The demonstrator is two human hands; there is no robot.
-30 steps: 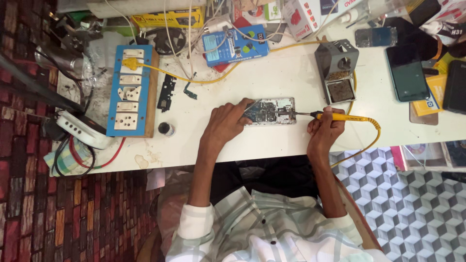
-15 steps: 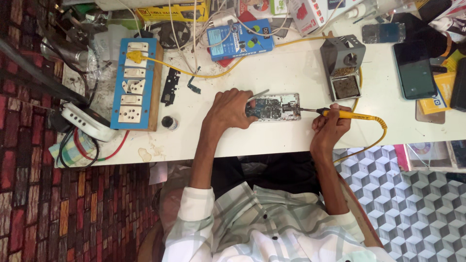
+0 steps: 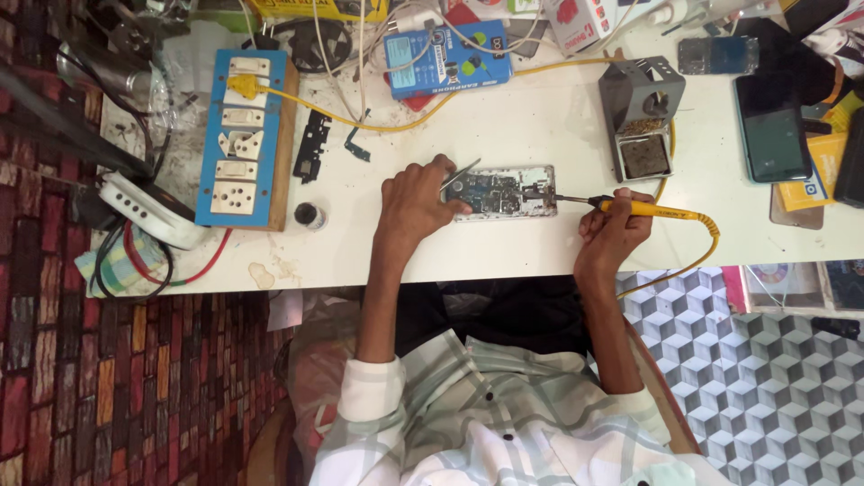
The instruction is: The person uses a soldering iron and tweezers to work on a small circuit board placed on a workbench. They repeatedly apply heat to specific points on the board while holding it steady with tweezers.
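**Soldering on an opened phone at a crowded bench**

Lying flat near the front edge of the white table [image 3: 504, 117], the opened phone [image 3: 504, 192] shows its bare circuit board, back cover off. It looks light, thin and rigid, but fragile: the exposed board and its small parts would likely suffer from pressure or a slipping tip, so the safer places to steady it are the frame edges and corners, not the board face.

The left hand [image 3: 416, 202] rests on the phone's left end, fingers closed around slim metal tweezers [image 3: 461, 172] that point toward the board. The right hand [image 3: 616, 236] grips the yellow-handled soldering iron [image 3: 630, 207] like a pen, its dark tip touching the phone's right end. The iron seems light and stiff, best held by the handle well back from the hot tip; its yellow cord loops round behind the hand.

Just beyond the iron stands a grey soldering stand [image 3: 641, 121]. Farther back lies a blue electronic unit [image 3: 447, 56], and well to the left a blue socket board [image 3: 245, 135]. A dark-screened phone [image 3: 772, 126] lies to the right.
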